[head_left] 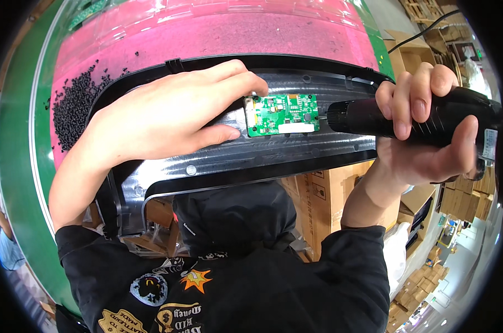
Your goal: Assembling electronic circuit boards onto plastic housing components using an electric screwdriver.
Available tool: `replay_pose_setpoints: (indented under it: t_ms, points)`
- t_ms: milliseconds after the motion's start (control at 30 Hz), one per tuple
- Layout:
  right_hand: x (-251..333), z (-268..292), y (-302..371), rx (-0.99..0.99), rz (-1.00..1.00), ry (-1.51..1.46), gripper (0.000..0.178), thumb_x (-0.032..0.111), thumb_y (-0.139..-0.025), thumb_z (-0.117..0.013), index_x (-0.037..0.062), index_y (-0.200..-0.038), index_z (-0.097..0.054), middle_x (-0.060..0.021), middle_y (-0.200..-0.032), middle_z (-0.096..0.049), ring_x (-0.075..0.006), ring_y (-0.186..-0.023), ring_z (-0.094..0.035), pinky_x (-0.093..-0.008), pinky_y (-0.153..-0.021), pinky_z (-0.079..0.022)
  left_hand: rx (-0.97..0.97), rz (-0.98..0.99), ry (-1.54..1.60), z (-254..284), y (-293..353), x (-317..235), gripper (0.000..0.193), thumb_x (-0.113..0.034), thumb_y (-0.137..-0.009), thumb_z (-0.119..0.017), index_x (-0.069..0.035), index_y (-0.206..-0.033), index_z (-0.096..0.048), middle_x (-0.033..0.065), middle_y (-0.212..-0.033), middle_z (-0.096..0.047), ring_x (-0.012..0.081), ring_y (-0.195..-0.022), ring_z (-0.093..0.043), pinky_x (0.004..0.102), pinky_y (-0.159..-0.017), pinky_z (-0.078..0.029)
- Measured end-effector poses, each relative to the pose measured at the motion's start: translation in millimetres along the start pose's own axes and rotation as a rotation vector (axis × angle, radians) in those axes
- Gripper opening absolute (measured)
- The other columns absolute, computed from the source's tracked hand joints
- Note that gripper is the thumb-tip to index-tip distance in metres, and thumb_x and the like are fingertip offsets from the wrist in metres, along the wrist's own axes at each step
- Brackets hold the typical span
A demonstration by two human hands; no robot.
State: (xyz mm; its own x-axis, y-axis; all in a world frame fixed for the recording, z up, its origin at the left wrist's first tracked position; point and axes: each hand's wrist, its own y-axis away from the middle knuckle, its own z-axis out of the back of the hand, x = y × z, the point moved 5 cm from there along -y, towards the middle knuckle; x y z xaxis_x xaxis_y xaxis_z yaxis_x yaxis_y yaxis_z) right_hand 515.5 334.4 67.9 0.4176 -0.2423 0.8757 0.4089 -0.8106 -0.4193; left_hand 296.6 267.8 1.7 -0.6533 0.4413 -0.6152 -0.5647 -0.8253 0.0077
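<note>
A green circuit board [283, 115] lies inside a long black plastic housing [207, 166]. My left hand [173, 108] reaches over the housing from the left, thumb and fingers apart at the board's left end. One fingertip is at or on the board's upper left corner; contact is hard to make out. In my right hand [415, 114] is a black electric screwdriver [362, 116], held level with its tip pointing left. The thin bit meets or nearly meets the board's right edge, where a screw head cannot be made out.
Many small black screws [76, 111] are heaped on the pink mat [207, 36], left of the housing. Clear plastic [218, 8] lies along the mat's far side. The green table edge [18, 166] runs down the left. Cardboard boxes [332, 194] stand below the housing and at right.
</note>
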Motion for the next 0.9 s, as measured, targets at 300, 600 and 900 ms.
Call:
replay_pose_setpoints:
  t_ms: [300,600,900]
  points:
    - [-10,-7,-2,0.199,0.074,-0.048,0.050,0.049,-0.088,-0.059,0.0027,-0.107,-0.056,-0.0007,-0.077,-0.051,-0.0071,-0.051,-0.044,-0.0254,-0.054,-0.034,0.016,0.017,0.018,1,1,-3,0.058,-0.008,-0.081,-0.073,-0.005,-0.133,-0.047,0.0119,-0.124,-0.055,0.0329,-0.100,-0.063,0.0407,-0.081,-0.053]
    - [-10,-17,-5,0.136,0.034,0.043,0.051,0.049,-0.091,-0.056,0.0004,-0.108,-0.054,-0.0015,-0.076,-0.050,-0.0089,-0.051,-0.044,-0.0268,-0.056,-0.036,-0.093,-0.029,-0.146,24,8,-16,0.048,-0.009,-0.082,-0.071,-0.004,-0.127,-0.053,0.0143,-0.115,-0.059,0.0322,-0.101,-0.063,0.0419,-0.081,-0.052]
    - [-16,65,-40,-0.364,-0.325,-0.529,0.031,0.013,-0.093,-0.068,-0.0007,-0.112,-0.047,-0.0097,-0.096,-0.054,-0.0213,-0.096,-0.058,-0.0465,-0.102,-0.044,-0.041,0.231,-0.420,80,20,23,0.037,-0.002,-0.071,-0.078,0.000,-0.103,-0.060,0.0157,-0.101,-0.064,0.0351,-0.092,-0.061,0.0398,-0.079,-0.050]
